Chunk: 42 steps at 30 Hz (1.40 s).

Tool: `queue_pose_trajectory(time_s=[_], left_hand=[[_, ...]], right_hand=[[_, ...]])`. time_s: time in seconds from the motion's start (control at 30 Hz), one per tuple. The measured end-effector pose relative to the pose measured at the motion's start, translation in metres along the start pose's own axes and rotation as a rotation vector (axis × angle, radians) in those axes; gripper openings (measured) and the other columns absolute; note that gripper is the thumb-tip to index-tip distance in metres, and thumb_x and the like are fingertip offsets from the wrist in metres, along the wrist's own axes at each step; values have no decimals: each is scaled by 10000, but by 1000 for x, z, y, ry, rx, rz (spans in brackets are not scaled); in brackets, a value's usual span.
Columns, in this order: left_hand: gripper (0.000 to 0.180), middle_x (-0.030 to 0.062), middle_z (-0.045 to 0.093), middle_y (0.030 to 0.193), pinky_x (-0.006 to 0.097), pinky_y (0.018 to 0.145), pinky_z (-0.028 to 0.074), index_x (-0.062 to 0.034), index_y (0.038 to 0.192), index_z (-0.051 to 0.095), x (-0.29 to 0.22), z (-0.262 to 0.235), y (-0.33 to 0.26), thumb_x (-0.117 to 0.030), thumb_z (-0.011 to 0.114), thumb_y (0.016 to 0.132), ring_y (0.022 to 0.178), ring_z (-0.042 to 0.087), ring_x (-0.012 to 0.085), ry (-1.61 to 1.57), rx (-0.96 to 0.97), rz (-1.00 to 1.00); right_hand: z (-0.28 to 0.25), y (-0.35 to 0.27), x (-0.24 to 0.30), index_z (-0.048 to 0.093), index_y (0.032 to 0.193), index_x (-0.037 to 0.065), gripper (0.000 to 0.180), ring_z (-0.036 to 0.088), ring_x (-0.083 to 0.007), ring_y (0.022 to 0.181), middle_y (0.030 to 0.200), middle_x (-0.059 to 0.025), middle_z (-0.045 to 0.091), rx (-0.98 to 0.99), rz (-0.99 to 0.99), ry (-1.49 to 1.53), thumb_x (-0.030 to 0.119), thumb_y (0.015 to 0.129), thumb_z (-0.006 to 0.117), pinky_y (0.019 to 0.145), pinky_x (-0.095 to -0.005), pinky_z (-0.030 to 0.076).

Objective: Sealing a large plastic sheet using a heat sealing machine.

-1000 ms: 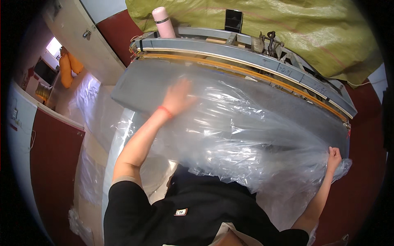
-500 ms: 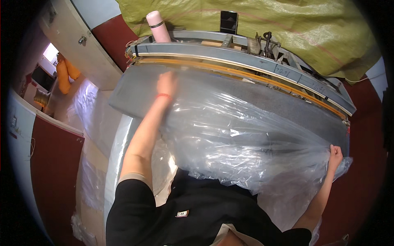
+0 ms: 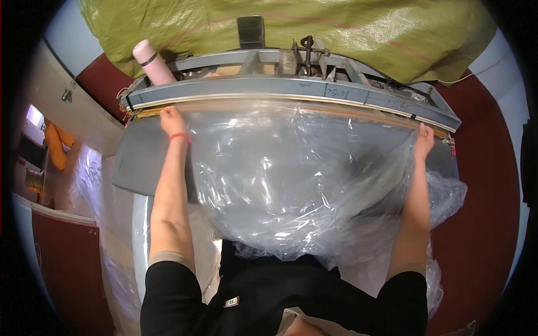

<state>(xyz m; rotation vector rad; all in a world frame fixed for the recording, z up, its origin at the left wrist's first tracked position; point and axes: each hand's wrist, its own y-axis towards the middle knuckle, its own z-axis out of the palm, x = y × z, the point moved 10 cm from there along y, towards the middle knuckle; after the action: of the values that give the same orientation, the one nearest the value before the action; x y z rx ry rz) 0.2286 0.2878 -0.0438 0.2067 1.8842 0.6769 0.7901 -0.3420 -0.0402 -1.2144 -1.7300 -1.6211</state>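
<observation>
A clear plastic sheet [image 3: 269,168] stretches between my two hands over the dark grey padded board [image 3: 140,151] in front of me. My left hand [image 3: 172,120] is closed on the sheet's far left corner. On the right, my right hand [image 3: 425,140] pinches the opposite far corner. Both hands are close to the sealing bar [image 3: 269,101], a long pale-and-orange strip along the grey metal frame [image 3: 235,87]. The sheet's far edge lies along that strip; whether it goes under it I cannot tell. Its near part hangs crumpled toward my body.
A pink flask [image 3: 152,63] leans at the frame's left end. A dark clamp with a ring top [image 3: 307,53] stands on the frame, before a yellow-green tarp [image 3: 336,28]. More plastic film [image 3: 89,173] lies on the left, near a door [image 3: 73,106].
Both hands have moved away from my body to the metal frame, drawing the sheet's far edge up to the strip. My right hand has risen from the board's right end. The view has shifted.
</observation>
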Motion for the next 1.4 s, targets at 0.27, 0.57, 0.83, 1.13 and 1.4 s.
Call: queue_pose_trajectory(time_s=[0.27,0.57,0.83,1.13,1.4], left_hand=[[164,51,544,603,239,521,416,-11,746,528,7,-5,1,-170,515,784,535,494,115,-70,-105,-85],[221,113,555,716,298,474,466,28,852,508,45,16,4,-153,381,857,569,547,187,-472,227,-653],[281,83,564,682,257,473,428,13,890,540,0,-2,-54,-243,429,861,533,537,158,-235,815,-627],[68,-31,566,680,166,518,348,-91,743,570,-138,2,-159,-143,599,775,589,472,33,-481,1131,-297],[225,-39,504,628,180,559,367,-68,621,473,-213,-38,-191,-81,674,721,605,436,24,-463,1092,-88]], right_hand=[[-14,18,-14,519,795,30,133,506,-101,552,656,-48,555,-122,-62,-244,151,789,574,531,-214,409],[-18,20,-17,482,876,21,159,458,-92,494,614,-38,518,3,235,169,157,817,541,472,-214,377],[-95,-68,119,571,728,3,116,472,-73,665,692,-17,555,194,-204,-254,105,753,618,624,-207,388],[-221,-224,-55,520,663,-15,188,461,-304,517,592,-185,493,835,-69,-948,157,717,572,488,-394,355],[-14,-209,287,522,700,21,158,471,-154,523,590,-67,483,818,-399,-117,111,695,652,502,-280,386]])
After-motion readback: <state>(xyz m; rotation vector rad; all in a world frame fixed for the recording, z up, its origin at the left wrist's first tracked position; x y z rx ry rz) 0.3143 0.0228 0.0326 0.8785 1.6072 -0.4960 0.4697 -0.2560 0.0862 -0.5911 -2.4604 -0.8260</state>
